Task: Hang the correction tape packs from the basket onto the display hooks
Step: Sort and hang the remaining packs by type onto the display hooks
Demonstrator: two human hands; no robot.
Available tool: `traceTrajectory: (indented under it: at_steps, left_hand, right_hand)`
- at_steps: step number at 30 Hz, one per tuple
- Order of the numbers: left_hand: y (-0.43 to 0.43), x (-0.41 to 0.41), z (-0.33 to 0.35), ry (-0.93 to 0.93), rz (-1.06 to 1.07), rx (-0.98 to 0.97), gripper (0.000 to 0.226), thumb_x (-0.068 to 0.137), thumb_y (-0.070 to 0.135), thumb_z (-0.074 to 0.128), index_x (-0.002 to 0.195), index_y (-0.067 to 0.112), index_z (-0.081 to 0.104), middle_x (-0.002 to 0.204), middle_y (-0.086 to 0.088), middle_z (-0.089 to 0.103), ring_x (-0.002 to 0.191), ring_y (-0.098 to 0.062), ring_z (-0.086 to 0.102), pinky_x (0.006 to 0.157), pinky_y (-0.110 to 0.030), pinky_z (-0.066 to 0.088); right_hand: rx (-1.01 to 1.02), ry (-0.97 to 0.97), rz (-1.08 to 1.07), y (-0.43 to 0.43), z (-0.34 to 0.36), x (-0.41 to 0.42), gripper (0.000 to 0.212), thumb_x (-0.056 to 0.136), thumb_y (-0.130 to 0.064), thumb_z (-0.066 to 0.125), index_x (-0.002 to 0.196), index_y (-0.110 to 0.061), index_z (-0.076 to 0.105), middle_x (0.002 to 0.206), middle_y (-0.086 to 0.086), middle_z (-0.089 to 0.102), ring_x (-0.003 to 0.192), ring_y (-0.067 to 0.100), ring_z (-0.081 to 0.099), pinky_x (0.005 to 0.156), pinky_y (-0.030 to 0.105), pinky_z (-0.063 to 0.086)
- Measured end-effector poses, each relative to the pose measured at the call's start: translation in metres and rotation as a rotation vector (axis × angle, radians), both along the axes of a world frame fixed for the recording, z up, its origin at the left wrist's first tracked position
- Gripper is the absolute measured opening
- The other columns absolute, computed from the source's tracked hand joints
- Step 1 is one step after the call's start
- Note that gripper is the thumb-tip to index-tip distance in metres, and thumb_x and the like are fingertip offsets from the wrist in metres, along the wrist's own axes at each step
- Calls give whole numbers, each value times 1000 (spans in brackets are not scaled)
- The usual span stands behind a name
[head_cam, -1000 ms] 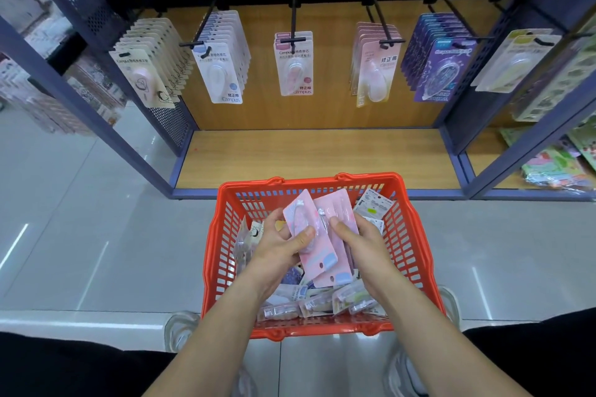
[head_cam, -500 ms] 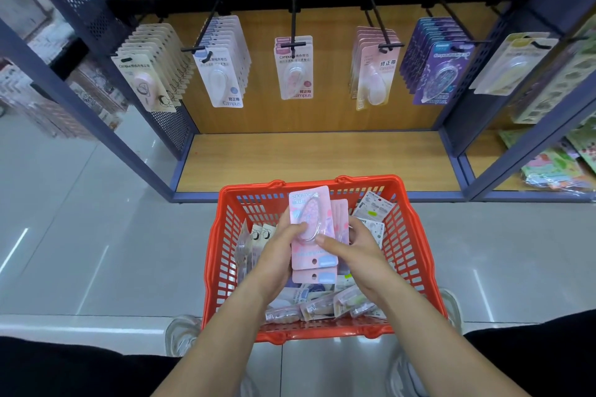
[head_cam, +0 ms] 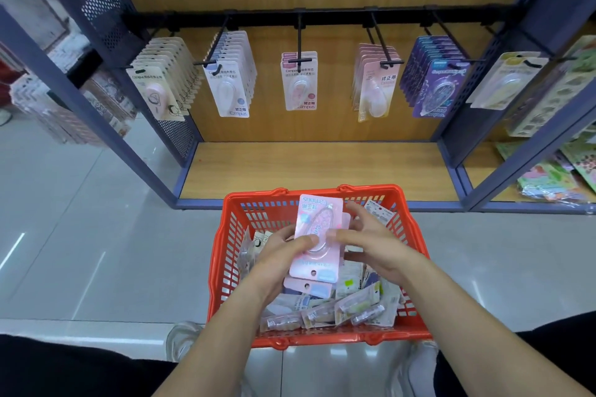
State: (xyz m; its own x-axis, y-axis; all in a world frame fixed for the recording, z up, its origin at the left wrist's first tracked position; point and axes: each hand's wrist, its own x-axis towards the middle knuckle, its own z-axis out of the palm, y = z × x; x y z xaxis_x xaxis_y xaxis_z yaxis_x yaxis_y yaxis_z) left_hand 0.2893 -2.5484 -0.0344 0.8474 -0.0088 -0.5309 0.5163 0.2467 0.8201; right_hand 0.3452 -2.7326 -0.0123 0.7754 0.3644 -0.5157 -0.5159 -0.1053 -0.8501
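Gripping pink packs [head_cam: 317, 235] over the basket [head_cam: 322, 338] — left hand [head_cam: 279, 251], right hand [head_cam: 377, 245] touching.

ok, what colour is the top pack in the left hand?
The top pack is pink with a clear blister, gripped by the left hand; head view shows it best.

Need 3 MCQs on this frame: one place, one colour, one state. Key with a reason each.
1. Where is the pink correction tape pack?
A. on a display hook
B. above the basket
C. on the wooden shelf floor

2. What colour is the basket?
A. blue
B. green
C. red

3. What is the left hand doing?
A. grips the pack
B. rests flat on the floor
C. is out of view

Key:
1 B: the pack is held over the basket's contents.
2 C: the basket's mesh walls and rim are red.
3 A: the hand's thumb lies across the pack's blister.
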Motion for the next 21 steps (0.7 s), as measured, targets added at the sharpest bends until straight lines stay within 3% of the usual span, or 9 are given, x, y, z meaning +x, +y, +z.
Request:
traceTrajectory:
  at_steps: [4,7,10,16,19,21]
  left_hand:
    - [3,0,4,-29,-80,55,72,56,37,83,123,16,68,110,-14,77,96,-34,74,80,-41,56]
    - [5,0,12,-40,-125,77,68,58,31,85,123,21,67,109,-9,78,94,-31,75,76,-38,56]
    - [6,0,19,-97,-116,103,66,66,24,83,129,26,64,118,-2,75,99,-26,75,76,-37,58]
    - [14,4,20,-144,-41,189,79,62,23,93,134,32,61,126,1,69,101,-26,75,86,-47,62]
    - [16,5,21,-155,-97,264,72,70,15,93,132,34,62,126,4,68,102,-20,74,87,-46,62]
    - [16,6,22,-174,-178,317,70,66,23,95,128,37,64,124,7,68,105,-15,72,87,-43,62]
  right_hand:
    - [-154,-93,145,-3,25,21,78,83,-24,85,148,-29,43,121,1,64,106,16,68,87,31,54]
    - [-273,-102,314,-7,38,32,57,82,-27,85,132,-32,58,115,3,71,87,13,70,76,29,58]
    - [-302,-99,422,-14,41,37,41,83,-28,84,121,-28,67,104,3,75,79,13,69,78,33,56]
    - [-248,-72,324,-19,26,29,50,82,-19,85,125,-31,62,102,-4,75,81,16,72,80,36,57]
    - [-260,-65,420,-25,23,32,58,73,-22,91,124,-29,63,106,-2,76,93,20,74,78,36,58]
    - [-312,-88,530,-27,29,36,53,75,-15,90,121,-23,64,107,0,75,93,15,71,81,34,56]
